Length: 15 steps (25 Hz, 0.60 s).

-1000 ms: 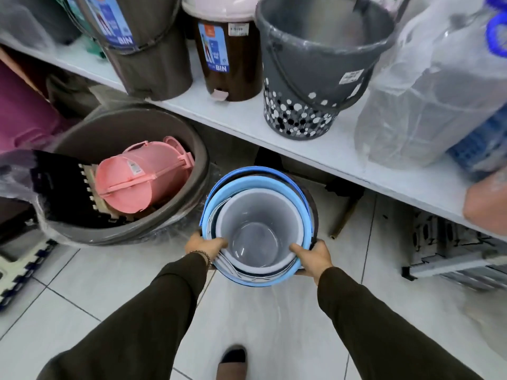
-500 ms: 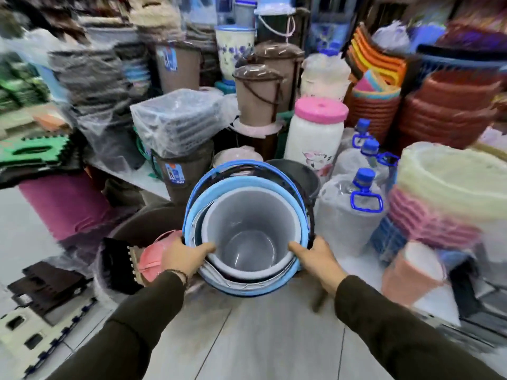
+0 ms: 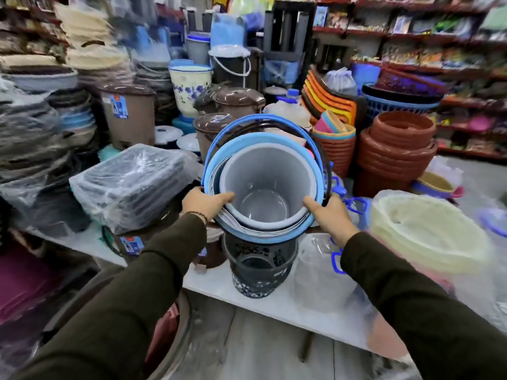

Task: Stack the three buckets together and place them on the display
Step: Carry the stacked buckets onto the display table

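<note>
— What did your hands have hold of?

— Your left hand [image 3: 204,202] was closed on the near-left rim of the nested plastic buckets [image 3: 264,187], thumb hooked over the edge of the grey inner bucket [image 3: 267,176]. Your right hand [image 3: 327,215] was clamped on the near-right rim the same way. The grey one sat inside a light blue bucket [image 3: 247,142], and a dark outer rim [image 3: 326,165] showed beyond that.

— And where was the stack?

— You held it in the air, mouth tipped towards you, just above a dark patterned bucket [image 3: 259,272] standing on the white display shelf [image 3: 277,304]. Left of the stack lay a plastic-wrapped grey crate [image 3: 131,185]. Right of it sat a cream stack of basins in plastic [image 3: 430,231]. Behind the stack stood a brown lidded bin [image 3: 212,130], and further back, terracotta-coloured pots [image 3: 399,149].
</note>
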Tool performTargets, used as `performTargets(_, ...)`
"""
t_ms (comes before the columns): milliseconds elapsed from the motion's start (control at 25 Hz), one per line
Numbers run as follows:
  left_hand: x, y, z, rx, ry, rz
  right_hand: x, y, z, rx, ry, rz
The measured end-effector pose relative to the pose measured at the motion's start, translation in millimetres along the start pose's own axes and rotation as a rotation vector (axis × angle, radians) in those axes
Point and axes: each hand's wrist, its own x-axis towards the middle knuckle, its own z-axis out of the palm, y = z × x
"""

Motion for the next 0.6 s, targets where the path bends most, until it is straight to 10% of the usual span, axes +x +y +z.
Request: performTargets(600, 144, -164, 124, 0.182, -0.307, -0.429, 100, 171, 82, -0.289, 0.093, 0.499)
